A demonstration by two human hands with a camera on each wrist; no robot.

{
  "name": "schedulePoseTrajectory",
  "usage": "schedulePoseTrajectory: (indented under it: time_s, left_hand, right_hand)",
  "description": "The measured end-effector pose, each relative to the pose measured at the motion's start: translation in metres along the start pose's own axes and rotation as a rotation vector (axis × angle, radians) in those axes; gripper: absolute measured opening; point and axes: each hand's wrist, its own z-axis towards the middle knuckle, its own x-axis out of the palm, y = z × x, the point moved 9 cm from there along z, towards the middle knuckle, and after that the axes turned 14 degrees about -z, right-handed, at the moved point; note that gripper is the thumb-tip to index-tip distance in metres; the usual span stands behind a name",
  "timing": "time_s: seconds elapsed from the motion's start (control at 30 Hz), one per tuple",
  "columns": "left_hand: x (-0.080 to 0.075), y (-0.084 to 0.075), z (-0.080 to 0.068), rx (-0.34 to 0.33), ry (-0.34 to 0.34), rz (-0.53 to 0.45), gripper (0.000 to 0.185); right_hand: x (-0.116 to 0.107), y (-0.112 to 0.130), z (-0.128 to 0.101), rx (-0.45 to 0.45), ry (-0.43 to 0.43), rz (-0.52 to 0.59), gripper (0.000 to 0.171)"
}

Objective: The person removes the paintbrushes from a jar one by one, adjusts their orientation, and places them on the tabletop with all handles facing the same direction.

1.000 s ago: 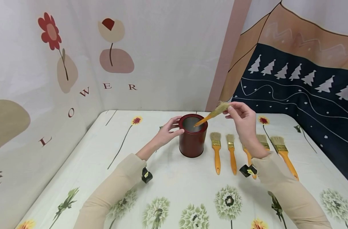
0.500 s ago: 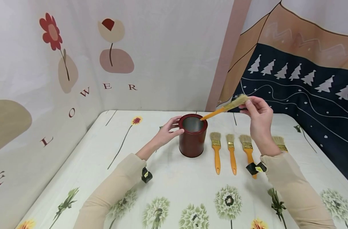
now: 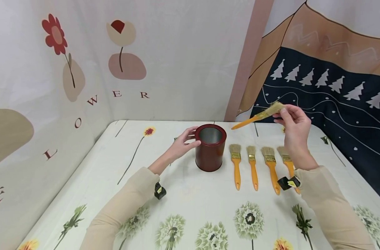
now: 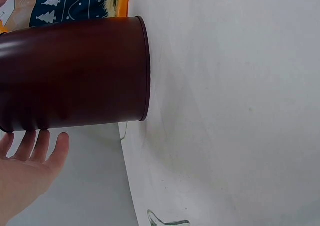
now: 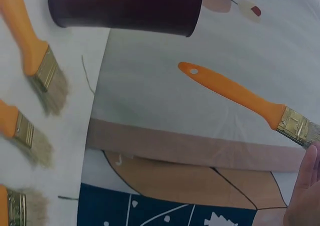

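Note:
A dark red can (image 3: 209, 154) stands upright on the table, its top open. My left hand (image 3: 180, 144) rests its fingertips and thumb against the can's left side; in the left wrist view the fingers (image 4: 36, 148) meet its wall with their tips. My right hand (image 3: 296, 126) pinches a paintbrush (image 3: 257, 116) by its bristles. That brush slants in the air right of the can, orange handle end toward the can and lower. In the right wrist view the brush's handle (image 5: 230, 90) and brass ferrule show fully, while fingers cover part of the bristles.
Several more paintbrushes lie in a row right of the can, bristles away from me: one nearest the can (image 3: 236, 166), a narrow one (image 3: 252, 168), a wider one (image 3: 271, 170) and another partly behind my right wrist (image 3: 286, 159). Printed cloth walls (image 3: 177, 69) enclose the table.
My right hand has moved right and slightly up, drawing the paintbrush's handle end from the can's mouth out past its rim. The left hand and the can have stayed put.

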Motion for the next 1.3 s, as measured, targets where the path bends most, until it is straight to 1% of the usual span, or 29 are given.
schedulePoseTrajectory:
  time_s: [0.2,0.4,0.8,1.13,1.3]
  left_hand:
    - [-0.001,0.001,0.000,-0.004,-0.001,0.001,0.058]
    - [0.000,0.001,0.000,-0.005,-0.004,0.001,0.058]
    - [0.000,-0.001,-0.001,0.006,-0.001,0.001,0.057]
    - [0.000,-0.001,-0.001,-0.001,-0.005,-0.001,0.058]
    - [0.000,-0.001,-0.001,0.000,-0.004,0.001,0.057]
  right_hand:
    - [-0.012,-0.006,0.004,0.012,-0.016,-0.016,0.017]
    - [-0.024,-0.011,0.008,0.013,-0.034,-0.067,0.017]
    - [-0.047,-0.021,0.015,0.060,-0.076,-0.120,0.018]
    - [-0.074,-0.027,0.020,0.102,-0.117,-0.123,0.018]
    - [-0.088,-0.027,0.023,0.111,-0.149,-0.149,0.015]
